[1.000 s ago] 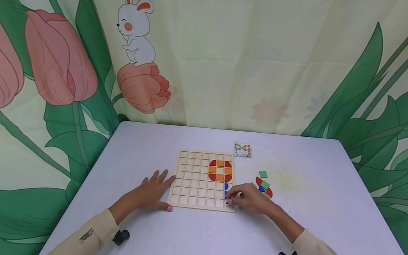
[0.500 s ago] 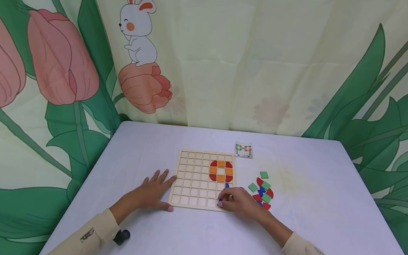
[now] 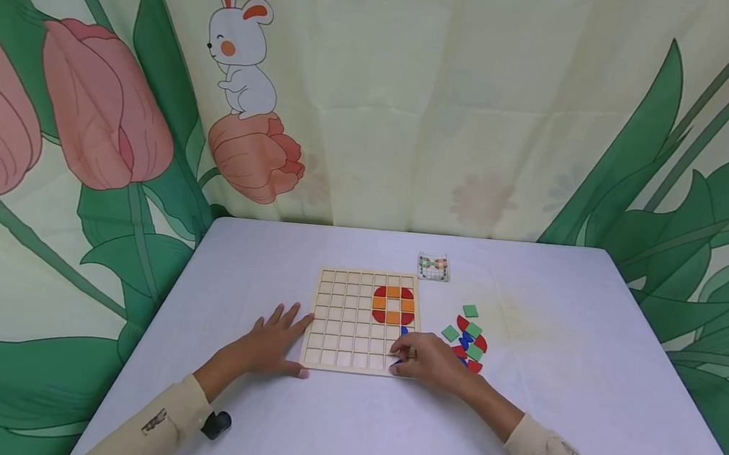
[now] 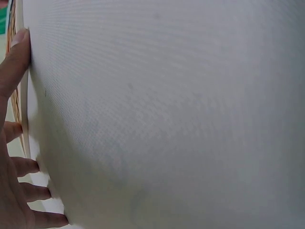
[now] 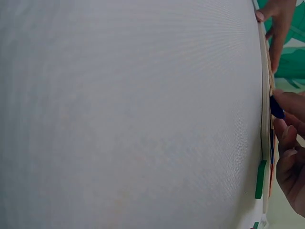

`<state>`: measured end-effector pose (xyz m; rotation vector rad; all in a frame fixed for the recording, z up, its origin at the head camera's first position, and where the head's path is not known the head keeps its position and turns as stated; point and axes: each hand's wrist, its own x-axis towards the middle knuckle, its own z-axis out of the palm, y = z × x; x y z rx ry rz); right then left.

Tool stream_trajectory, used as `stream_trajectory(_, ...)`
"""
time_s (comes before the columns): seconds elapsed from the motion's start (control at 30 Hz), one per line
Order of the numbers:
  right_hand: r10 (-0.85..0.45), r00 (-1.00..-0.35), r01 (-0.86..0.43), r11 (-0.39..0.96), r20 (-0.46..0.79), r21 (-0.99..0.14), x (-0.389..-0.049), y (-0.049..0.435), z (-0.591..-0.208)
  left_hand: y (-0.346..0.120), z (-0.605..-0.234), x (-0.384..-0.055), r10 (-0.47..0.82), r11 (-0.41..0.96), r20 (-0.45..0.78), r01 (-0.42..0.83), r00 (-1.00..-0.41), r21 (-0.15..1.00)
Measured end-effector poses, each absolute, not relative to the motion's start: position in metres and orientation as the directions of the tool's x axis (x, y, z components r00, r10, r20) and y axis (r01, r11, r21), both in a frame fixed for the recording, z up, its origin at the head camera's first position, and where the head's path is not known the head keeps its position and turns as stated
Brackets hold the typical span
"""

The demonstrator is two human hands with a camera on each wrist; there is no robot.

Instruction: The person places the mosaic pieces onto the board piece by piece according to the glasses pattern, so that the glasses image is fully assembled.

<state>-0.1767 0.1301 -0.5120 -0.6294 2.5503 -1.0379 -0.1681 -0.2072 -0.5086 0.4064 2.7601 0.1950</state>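
Note:
The wooden grid board (image 3: 343,327) lies on the table, with a ring of red and orange tiles (image 3: 394,292) set in its upper right cells. My left hand (image 3: 272,346) rests spread at the board's left edge, thumb by the lower corner; in the left wrist view its fingers (image 4: 35,192) lie apart. Over the lower right cells my right hand (image 3: 431,362) pinches a small blue tile (image 5: 276,108) between thumb and finger, close over the board. Another blue tile (image 3: 404,330) shows just above this hand, partly covered.
Loose green, red and blue tiles lie right of the board, among them a green tile (image 3: 471,310) and a red tile (image 3: 474,366). A small pattern card (image 3: 434,267) lies at the board's upper right corner. A printed curtain (image 3: 413,116) hangs behind the table.
My right hand has moved a little left along the board's lower right cells, and its fingertips have parted slightly around the blue tile. The left hand has stayed put.

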Motion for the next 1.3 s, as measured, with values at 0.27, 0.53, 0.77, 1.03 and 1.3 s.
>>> stream_trajectory(0.27, -0.547, -0.827, -0.286, 0.607, -0.129, -0.742, -0.18, 0.133, -0.511, -0.209, -0.51, -0.168, 0.314, 0.944, -0.304, 0.262, -0.9, 0.2)
stream_trajectory(0.53, -0.589, -0.805, -0.397, 0.622, -0.07, -0.675, -0.181, 0.137, -0.51, -0.209, -0.508, -0.168, 0.307, 0.947, -0.31, 0.258, -0.9, 0.189)
stream_trajectory(0.77, -0.54, -0.84, -0.392, 0.668, -0.049, -0.632, -0.179, 0.141, -0.507, -0.209, -0.506, -0.167, 0.307, 0.947, -0.314, 0.258, -0.898, 0.189)
stream_trajectory(1.03, -0.542, -0.838, -0.401, 0.694, -0.068, -0.597, -0.182, 0.138, -0.508, -0.209, -0.508, -0.168, 0.311, 0.946, -0.314, 0.261, -0.897, 0.191)
stream_trajectory(1.3, -0.557, -0.827, -0.418, 0.7, -0.077, -0.579, -0.184, 0.135, -0.508, -0.208, -0.508, -0.168, 0.311, 0.946, -0.314, 0.26, -0.897, 0.194)
